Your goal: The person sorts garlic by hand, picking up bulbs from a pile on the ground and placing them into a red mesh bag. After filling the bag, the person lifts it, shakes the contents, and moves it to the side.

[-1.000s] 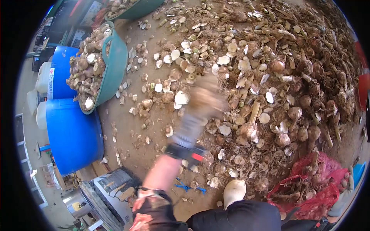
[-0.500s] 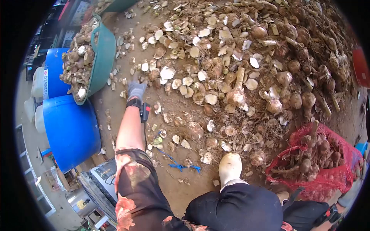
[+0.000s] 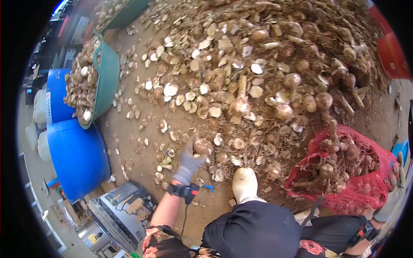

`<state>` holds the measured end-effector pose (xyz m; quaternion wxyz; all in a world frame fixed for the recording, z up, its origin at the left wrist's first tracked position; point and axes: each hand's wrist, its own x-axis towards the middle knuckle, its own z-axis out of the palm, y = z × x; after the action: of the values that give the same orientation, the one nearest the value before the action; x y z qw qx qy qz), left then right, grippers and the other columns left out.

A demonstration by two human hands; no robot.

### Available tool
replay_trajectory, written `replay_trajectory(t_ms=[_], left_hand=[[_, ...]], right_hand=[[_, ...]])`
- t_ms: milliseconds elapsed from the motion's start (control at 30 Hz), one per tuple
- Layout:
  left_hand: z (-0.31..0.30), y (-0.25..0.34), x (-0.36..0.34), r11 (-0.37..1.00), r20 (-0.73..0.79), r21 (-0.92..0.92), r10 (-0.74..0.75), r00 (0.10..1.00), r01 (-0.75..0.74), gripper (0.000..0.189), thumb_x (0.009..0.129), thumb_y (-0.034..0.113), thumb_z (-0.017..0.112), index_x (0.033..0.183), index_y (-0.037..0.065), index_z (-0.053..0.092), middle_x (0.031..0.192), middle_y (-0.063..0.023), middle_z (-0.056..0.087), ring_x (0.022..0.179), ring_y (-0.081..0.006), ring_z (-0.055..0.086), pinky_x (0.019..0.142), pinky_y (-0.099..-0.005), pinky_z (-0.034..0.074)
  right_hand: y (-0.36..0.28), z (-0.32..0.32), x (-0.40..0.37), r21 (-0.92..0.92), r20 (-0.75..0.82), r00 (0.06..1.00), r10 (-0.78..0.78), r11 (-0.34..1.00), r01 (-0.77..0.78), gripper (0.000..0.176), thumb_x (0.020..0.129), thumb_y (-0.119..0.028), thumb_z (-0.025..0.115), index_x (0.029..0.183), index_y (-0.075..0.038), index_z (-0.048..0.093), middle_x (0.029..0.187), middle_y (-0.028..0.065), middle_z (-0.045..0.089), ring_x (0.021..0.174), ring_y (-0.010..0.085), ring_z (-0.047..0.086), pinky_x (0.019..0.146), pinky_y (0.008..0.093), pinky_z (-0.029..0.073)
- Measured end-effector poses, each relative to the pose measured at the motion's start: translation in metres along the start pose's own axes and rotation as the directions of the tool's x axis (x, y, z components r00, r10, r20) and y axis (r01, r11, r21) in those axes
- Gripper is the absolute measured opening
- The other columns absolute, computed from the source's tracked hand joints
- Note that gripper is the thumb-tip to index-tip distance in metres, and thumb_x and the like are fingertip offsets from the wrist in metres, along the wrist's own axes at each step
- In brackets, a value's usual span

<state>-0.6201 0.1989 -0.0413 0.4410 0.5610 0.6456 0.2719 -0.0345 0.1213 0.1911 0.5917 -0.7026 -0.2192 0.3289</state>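
My left hand point(image 3: 188, 165), in a grey glove with a black wrist strap, reaches low over the ground. Its thumb and fingers are spread at the left side of a round brown bulb point(image 3: 203, 146), which still lies on the dirt. At the far right, my right hand point(image 3: 392, 195), also gloved, is at the outer edge of a red mesh bag point(image 3: 365, 200). Its fingers seem to grip the netting, partly hidden at the blurred rim of the view. Brown bulbs with stalks point(image 3: 340, 159) fill the bag's mouth.
A broad heap of dirty bulbs, stalks and pale cut slices point(image 3: 258, 92) covers the ground ahead. A green tub point(image 3: 107, 73) full of bulbs and blue barrels point(image 3: 77, 155) stand left. A white boot point(image 3: 245, 185) is in front; a red tub point(image 3: 392, 56) stands far right.
My left hand has come back toward me and rightward, from bare ground near the green tub to the brown bulb. The camera view has shifted; my right hand stays by the mesh bag.
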Motion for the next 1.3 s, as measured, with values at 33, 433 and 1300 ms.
replay_trajectory(t_ms=[33, 433, 1300], left_hand=[[0.012, 0.008, 0.004, 1.0, 0.013, -0.006, 0.016, 1.0, -0.016, 0.059, 0.067, 0.01, 0.07, 0.121, 0.002, 0.048, 0.104, -0.0083, 0.058, 0.089, -0.0187, 0.057, 0.077, -0.0281, 0.048], [0.126, 0.2, 0.035, 0.981, 0.734, -0.143, 0.193, 0.651, -0.129, 0.052, 0.072, 0.005, 0.061, 0.122, 0.009, 0.048, 0.119, -0.0087, 0.052, 0.081, -0.0155, 0.061, 0.069, -0.0267, 0.051], [0.246, 0.271, 0.045, 0.843, 0.867, 0.342, -0.113, 0.486, -0.415, 0.035, 0.073, 0.033, 0.066, 0.096, 0.007, 0.06, 0.088, -0.009, 0.062, 0.086, -0.0254, 0.059, 0.076, -0.0322, 0.046]], right_hand=[[-0.008, 0.002, -0.004, 0.011, -0.017, 1.0, -0.019, 1.0, 0.019, 0.047, 0.092, -0.007, 0.035, 0.138, -0.005, 0.028, 0.102, 0.0006, 0.053, 0.075, 0.0036, 0.053, 0.068, 0.0158, 0.047], [-0.028, 0.011, -0.04, 0.208, -0.184, 0.98, 0.075, 0.978, -0.036, 0.042, 0.092, -0.01, 0.041, 0.132, 0.002, 0.035, 0.085, 0.0026, 0.048, 0.054, 0.0035, 0.039, 0.049, 0.0169, 0.036], [-0.048, -0.049, -0.04, 0.768, 0.196, 0.964, 0.18, 0.583, -0.265, 0.049, 0.083, -0.007, 0.049, 0.129, 0.007, 0.036, 0.102, 0.0219, 0.057, 0.06, 0.011, 0.049, 0.053, 0.0202, 0.043]])
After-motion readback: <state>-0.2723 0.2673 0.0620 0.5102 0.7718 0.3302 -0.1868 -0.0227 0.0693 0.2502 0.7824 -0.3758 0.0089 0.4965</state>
